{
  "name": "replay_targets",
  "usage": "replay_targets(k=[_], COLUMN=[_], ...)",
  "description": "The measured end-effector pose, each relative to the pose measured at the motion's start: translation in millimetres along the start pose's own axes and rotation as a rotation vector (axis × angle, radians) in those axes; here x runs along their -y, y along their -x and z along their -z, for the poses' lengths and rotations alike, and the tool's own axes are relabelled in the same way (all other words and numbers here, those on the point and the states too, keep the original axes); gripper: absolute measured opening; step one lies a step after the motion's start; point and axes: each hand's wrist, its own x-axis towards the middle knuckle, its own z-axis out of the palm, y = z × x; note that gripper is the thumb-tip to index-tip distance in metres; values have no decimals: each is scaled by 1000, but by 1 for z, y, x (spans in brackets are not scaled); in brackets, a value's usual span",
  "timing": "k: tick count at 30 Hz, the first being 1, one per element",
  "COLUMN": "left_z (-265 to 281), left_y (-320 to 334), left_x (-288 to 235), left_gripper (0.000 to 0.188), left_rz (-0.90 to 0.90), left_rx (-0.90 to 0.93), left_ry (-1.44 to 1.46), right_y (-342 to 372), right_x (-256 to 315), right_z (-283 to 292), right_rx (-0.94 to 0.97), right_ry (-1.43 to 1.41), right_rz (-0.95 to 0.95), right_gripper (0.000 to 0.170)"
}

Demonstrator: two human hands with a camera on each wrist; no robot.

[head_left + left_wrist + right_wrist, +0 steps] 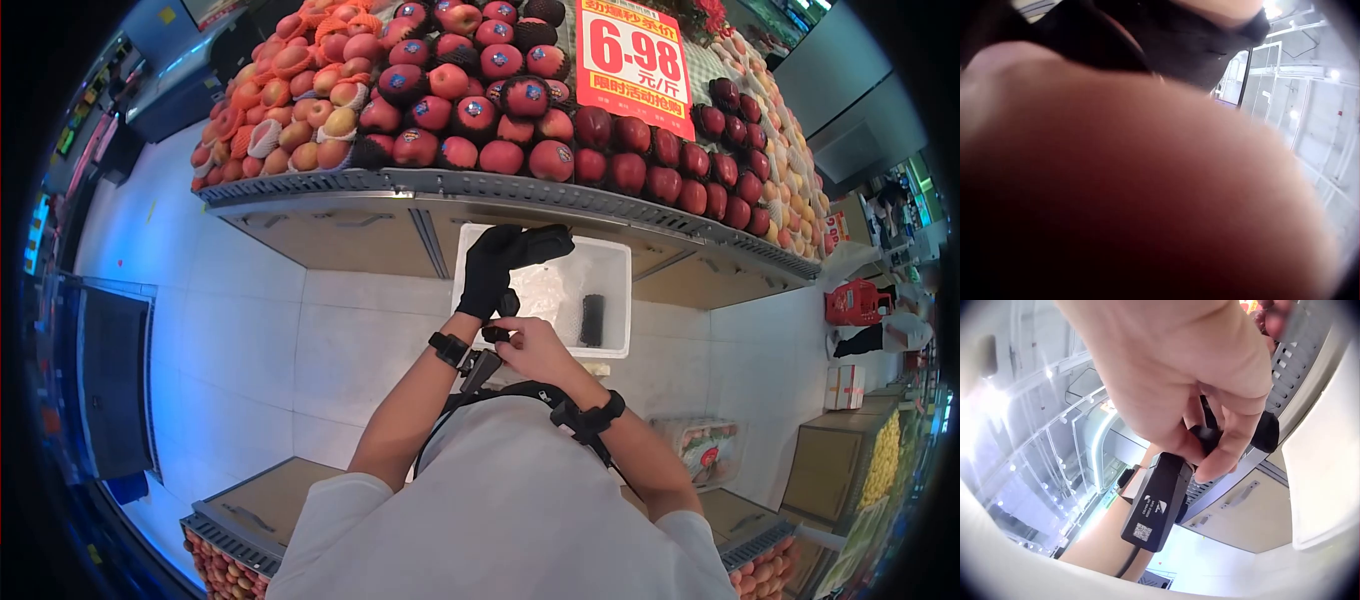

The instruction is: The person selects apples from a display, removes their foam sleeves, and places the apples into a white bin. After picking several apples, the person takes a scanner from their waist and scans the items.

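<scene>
My left hand (487, 278) wears a black glove (1265, 432), and its fingers extend to the right over a white foam box (626, 300). Bare of any glove, my right hand (540, 350) is at the left wrist, its thumb and fingers pinching black glove fabric (1207, 437) near the cuff. The right wrist view shows this pinch just beside the black wrist camera (1157, 503) strapped to the left forearm. Blurred skin (1147, 181) fills most of the left wrist view, with dark fabric above it.
A fruit stand with a grey slotted edge (430, 182) runs ahead, piled with apples (500, 157) under a red-and-white price sign (635, 60). Inside the foam box are clear plastic and a dark ribbed piece (593, 320). A clear fruit package (705, 450) lies on the floor at right.
</scene>
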Motion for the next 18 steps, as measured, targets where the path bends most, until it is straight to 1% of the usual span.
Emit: replay_targets(k=[2,5,8,11,12,14,17,18], left_z=[3,6,11,14,15,12,17,20], left_y=[-2,-6,-11,-21,-24,-29,-37,-41], left_x=[0,2,7,2,-1,-8,-17,-20], left_gripper=[26,27,27,27,27,23,22,22], left_rz=[-40,-82,-115,-143,-151,-143,-162,-173], left_rx=[3,4,4,-37,-58,-99,-151,-166], left_ry=[-20,-8,-34,-118,-152,-58,24,42], right_y=[2,5,5,8,9,9,3,1], right_x=[-1,-3,1,20,24,28,22,21], right_z=[0,-9,-12,-5,-5,-6,-7,-7], right_rx=[30,27,-51,-137,-140,-147,-111,-56], right_ry=[-13,-266,-87,173,172,171,-29,-190], right_rz=[32,121,225,182,209,263,148,115], right_gripper=[31,30,33,36,36,36,36,38])
